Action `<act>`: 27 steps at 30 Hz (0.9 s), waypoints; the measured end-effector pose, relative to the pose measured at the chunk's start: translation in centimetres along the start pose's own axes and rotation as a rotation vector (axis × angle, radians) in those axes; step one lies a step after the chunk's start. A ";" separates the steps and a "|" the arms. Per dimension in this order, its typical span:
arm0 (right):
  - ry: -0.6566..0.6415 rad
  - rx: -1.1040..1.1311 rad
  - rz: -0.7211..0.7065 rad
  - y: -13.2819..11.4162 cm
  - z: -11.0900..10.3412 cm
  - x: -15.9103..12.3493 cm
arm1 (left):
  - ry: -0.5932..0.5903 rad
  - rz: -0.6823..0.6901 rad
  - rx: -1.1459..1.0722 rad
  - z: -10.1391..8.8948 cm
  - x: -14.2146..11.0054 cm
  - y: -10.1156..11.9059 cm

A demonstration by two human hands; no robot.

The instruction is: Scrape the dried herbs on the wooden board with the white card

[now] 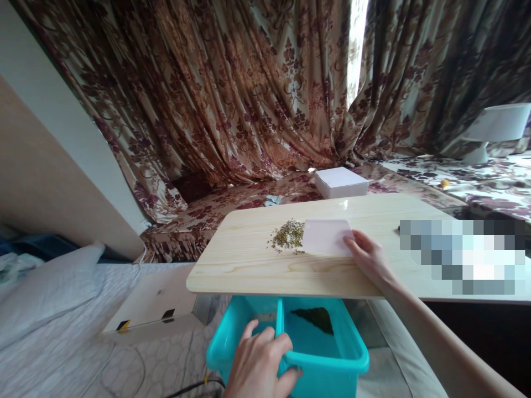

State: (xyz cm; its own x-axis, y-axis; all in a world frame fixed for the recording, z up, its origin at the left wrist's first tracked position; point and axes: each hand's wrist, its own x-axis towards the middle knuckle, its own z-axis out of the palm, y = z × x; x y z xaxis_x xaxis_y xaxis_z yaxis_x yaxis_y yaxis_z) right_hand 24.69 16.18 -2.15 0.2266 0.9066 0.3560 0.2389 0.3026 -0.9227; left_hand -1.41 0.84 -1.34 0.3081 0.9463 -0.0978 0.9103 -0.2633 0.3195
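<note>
My right hand (367, 254) grips the right end of a flat white scraper card (327, 237) between thumb and fingers. The card lies low over the wooden-patterned table, its left edge against a pile of small green beans mixed with white grains (289, 234). Below the table's near edge stands a turquoise bin (326, 362) split by a divider into two compartments. My left hand (263, 359) is closed over the bin's front rim by the divider, fingers bent. Green beans (317, 319) are heaped in the right compartment; a few pale grains show in the left, partly hidden.
The table (249, 271) overhangs the bin's back. A white box (342, 182) sits behind it. A blurred-out patch covers its right side. To the left, a flat carton (161, 301) and a cable (194, 387) lie on the bed (62, 331). Patterned curtains (249, 83) hang behind.
</note>
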 end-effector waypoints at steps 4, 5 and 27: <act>-0.007 -0.030 0.021 -0.4 0.0 -0.2 | 0.007 -0.007 0.005 -0.1 -0.1 0.2; -0.007 -0.031 0.021 -0.5 -0.1 -0.2 | 0.009 -0.009 0.007 -0.2 -0.1 0.2; 0.012 -0.035 0.029 -0.9 -0.1 -0.3 | 0.038 -0.005 -0.006 -0.4 -0.3 0.4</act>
State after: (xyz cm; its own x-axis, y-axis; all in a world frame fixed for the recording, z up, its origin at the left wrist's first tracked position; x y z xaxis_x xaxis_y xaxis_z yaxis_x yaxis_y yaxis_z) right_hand 24.49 15.60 -1.47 0.2453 0.9113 0.3308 0.2645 0.2654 -0.9272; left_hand -1.23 0.52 -0.80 0.2930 0.9540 -0.0633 0.9101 -0.2580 0.3244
